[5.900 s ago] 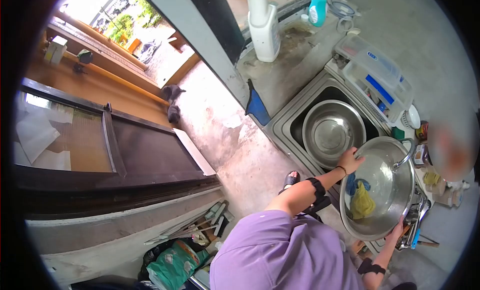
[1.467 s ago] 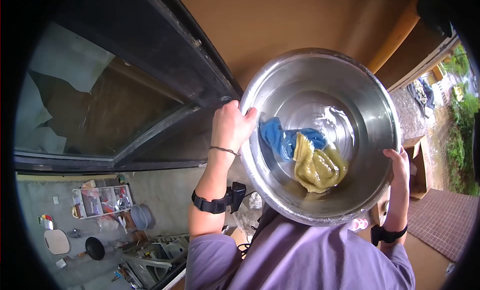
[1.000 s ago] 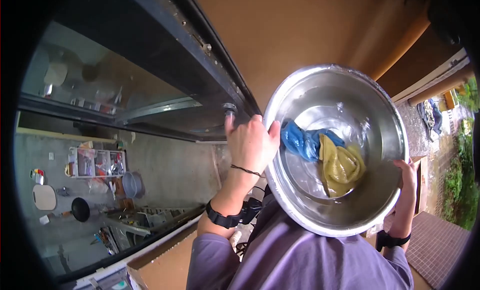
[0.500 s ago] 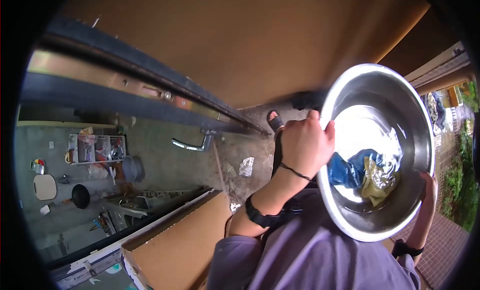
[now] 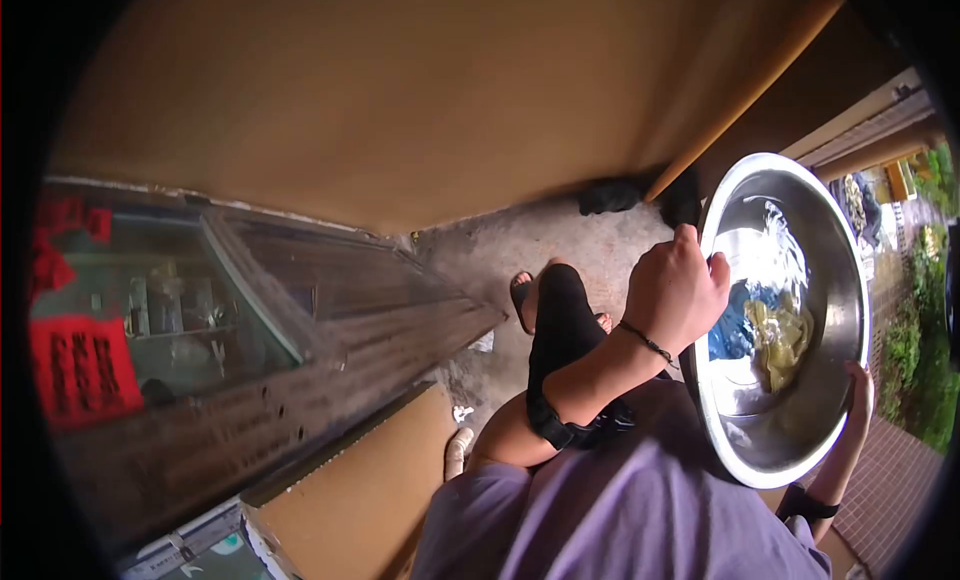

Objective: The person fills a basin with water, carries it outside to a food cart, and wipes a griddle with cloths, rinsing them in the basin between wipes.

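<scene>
A round metal basin (image 5: 835, 280) is tilted at the right, in front of my purple shirt. My left hand (image 5: 675, 292) is closed on its near-left rim, with the thumb against the inside. My right hand (image 5: 860, 392) grips the opposite rim, lower down, and its fingers are partly hidden by the basin. Inside lie a crumpled blue cloth (image 5: 733, 325) and a yellowish cloth (image 5: 780, 342), in what looks like shallow, brightly reflecting water.
At the left stands a wooden door (image 5: 370, 290) with a glass pane and red paper (image 5: 88, 368) on it. A cardboard-brown panel (image 5: 360, 475) is below. A brown wall (image 5: 400, 90) runs along the top. Dark items (image 5: 610, 195) lie on the concrete floor (image 5: 490, 235). Greenery (image 5: 915, 350) shows at right.
The open doorway with the room beyond has given way to the door's face with red paper. My left hand and the basin's near rim have shifted right; my legs have stepped.
</scene>
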{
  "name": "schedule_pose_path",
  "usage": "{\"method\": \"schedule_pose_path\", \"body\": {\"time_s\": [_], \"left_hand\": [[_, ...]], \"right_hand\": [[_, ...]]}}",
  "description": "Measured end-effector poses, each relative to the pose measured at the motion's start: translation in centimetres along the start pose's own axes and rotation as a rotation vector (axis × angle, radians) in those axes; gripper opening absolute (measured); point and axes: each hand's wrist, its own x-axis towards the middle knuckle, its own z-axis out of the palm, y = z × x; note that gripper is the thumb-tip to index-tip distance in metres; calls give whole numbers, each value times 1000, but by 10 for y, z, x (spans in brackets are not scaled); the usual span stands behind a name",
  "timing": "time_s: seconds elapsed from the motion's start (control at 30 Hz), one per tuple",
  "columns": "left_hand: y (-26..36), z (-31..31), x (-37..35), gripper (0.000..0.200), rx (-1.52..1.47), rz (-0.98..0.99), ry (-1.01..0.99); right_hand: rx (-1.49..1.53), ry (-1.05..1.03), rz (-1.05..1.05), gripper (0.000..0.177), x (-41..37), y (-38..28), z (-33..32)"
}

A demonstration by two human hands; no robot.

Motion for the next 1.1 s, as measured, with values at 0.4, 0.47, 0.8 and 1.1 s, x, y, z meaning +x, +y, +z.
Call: {"method": "schedule_pose_path", "body": {"time_s": [0.4,0.47,0.8,1.1], "left_hand": [[6,62,91,34,-224,183,-342],[14,79,111,32,-303,218,-400],[105,220,183,30,-415,340,-834],[204,329,223,34,-389,411,-1090]], "right_hand": [[281,290,-64,30,-77,34,2],[315,421,38,27,-106,35,19],[603,787,239,16,-162,51,47],[739,1000,235,20,-156,33,7]]}}
